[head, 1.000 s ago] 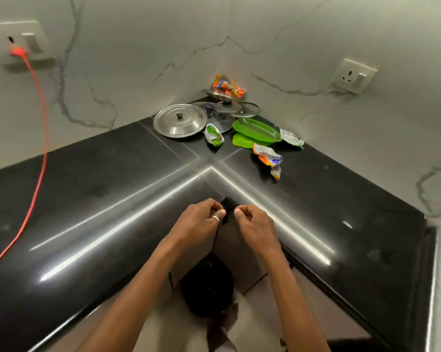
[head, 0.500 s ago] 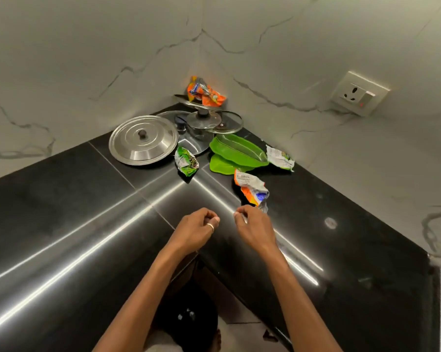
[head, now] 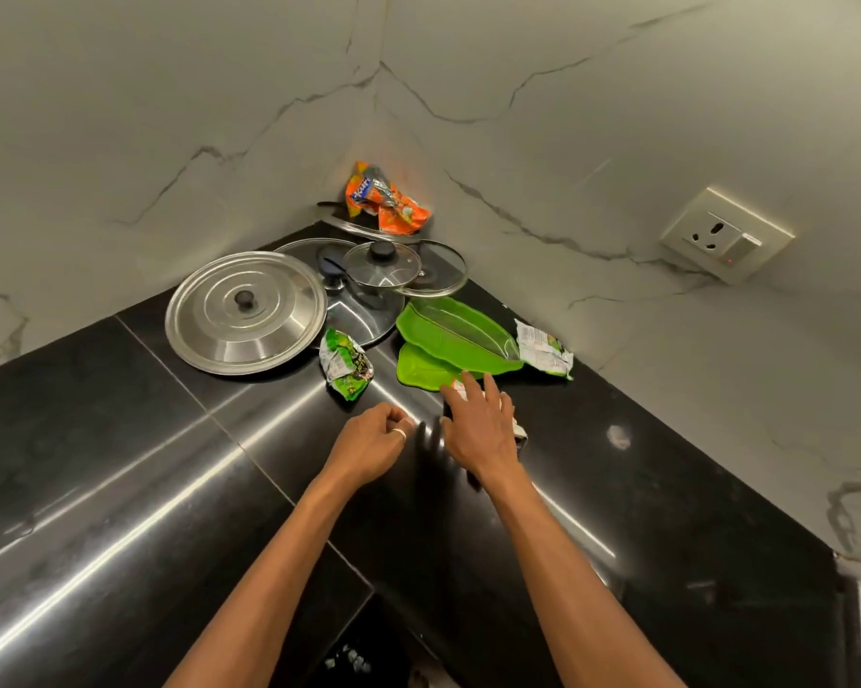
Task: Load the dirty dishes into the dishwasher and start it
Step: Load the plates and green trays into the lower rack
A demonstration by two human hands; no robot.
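Two bare arms and one small ring

On my screen I see both arms, bare from the bottom edge all the way up to the wrists. The left arm (head: pixel 269 553) and the right arm (head: pixel 562 553) are long and thin. The left hand (head: pixel 368 441) and the right hand (head: pixel 483 429) are bare too. One thing is worn: a thin, pale, shiny ring (head: pixel 399 432) that goes round a finger of the left hand. It looks like silver metal. I cannot tell for sure which finger it is on.
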